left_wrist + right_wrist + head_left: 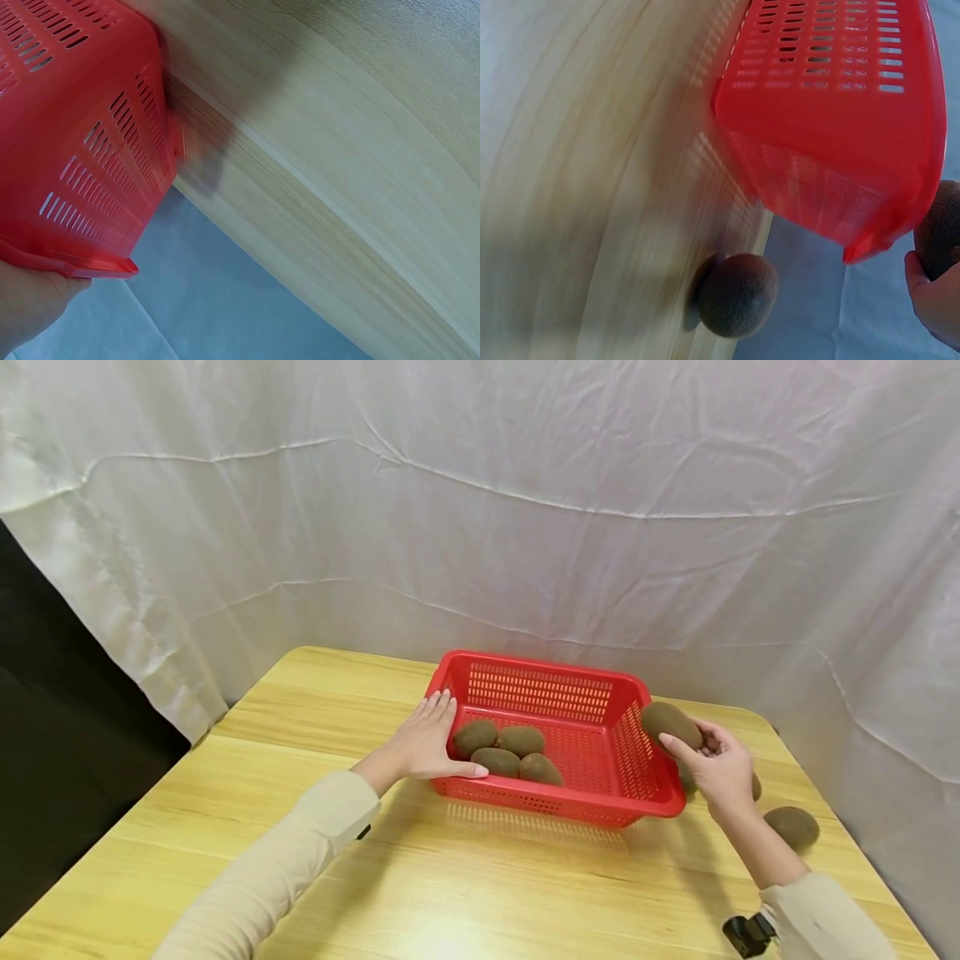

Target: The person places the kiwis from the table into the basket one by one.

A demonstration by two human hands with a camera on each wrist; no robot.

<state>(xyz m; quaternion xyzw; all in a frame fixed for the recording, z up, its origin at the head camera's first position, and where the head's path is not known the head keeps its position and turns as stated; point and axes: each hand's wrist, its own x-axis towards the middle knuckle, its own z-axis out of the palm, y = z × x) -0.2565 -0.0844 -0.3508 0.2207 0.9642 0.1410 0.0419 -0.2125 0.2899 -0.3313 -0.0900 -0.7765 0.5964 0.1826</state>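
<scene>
A red plastic basket (628,683) stands on the wooden table (487,877) and holds several brown kiwis (510,752). My left hand (431,739) rests flat against the basket's left wall, fingers straight. At the basket's right rim my right hand (716,764) grips another kiwi (670,723). In the right wrist view that held kiwi (939,229) shows at the right edge beside the basket (840,112). The left wrist view shows the basket wall (75,135) with part of my hand (30,304) under its rim.
A loose kiwi (792,826) lies on the table right of my right hand, and another (756,787) peeks out behind the hand. One kiwi (737,294) shows in the right wrist view. A white cloth (525,502) hangs behind the table.
</scene>
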